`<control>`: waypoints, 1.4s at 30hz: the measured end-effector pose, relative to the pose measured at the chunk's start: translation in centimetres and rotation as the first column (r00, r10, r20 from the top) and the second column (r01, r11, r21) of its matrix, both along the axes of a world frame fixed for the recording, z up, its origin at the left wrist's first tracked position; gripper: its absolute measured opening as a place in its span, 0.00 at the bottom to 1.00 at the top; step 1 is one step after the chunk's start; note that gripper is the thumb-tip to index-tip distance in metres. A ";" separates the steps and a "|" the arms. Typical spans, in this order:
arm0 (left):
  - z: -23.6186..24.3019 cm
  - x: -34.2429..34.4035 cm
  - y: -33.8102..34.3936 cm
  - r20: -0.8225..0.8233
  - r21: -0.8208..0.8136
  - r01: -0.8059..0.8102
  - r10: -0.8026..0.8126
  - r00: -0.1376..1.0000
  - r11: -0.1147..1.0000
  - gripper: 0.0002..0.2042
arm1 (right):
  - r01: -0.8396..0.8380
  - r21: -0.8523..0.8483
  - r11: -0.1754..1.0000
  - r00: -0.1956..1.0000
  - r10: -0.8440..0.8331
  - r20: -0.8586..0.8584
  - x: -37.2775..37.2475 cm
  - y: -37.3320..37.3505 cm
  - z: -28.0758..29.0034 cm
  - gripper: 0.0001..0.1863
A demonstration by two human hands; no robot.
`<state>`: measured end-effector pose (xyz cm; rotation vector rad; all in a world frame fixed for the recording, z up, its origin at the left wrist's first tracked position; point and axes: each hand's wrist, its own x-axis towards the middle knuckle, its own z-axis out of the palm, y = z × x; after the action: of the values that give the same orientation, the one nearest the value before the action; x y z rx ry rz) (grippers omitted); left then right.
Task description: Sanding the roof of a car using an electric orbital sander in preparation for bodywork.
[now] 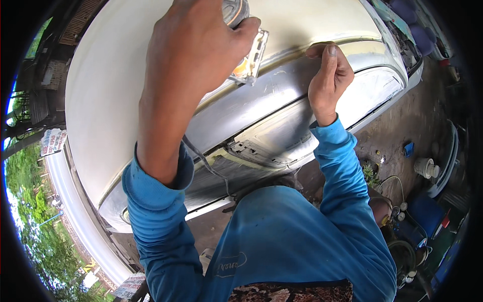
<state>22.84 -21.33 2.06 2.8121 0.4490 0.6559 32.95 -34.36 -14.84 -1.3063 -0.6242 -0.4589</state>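
Observation:
My left hand (193,50) is wrapped round the top of a power sander (257,54), whose rectangular metal-edged base shows beside my thumb; the hand hides much of the tool. The sander is over the edge of a car's pale cream roof (110,100), by a strip of bare silver metal (221,118). Farther right along the same strip is my right hand (329,80), closed, with its fingers curled and the thumb against them. Whatever those fingers may hold is hidden. A grey cord (209,167) hangs below my left wrist toward the car's side.
Below the bare strip are the car's side windows, covered in pale sheeting (370,93). On the dirt floor at right are a white bucket (425,167), a blue scrap (408,149), a hose and assorted containers. Wooden structures and greenery (35,201) lie beyond the car at left.

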 end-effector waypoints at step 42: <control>-1.9 -31.3 20.3 0.106 -0.249 -0.428 0.464 0.880 0.869 0.25 | -0.906 -0.420 0.060 0.057 0.998 0.020 -25.8 33.5 5.6 0.49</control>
<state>-8.46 -1.00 0.14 2.4306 1.0904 0.8558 7.19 -0.81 -9.20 -0.7379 -1.7741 0.6897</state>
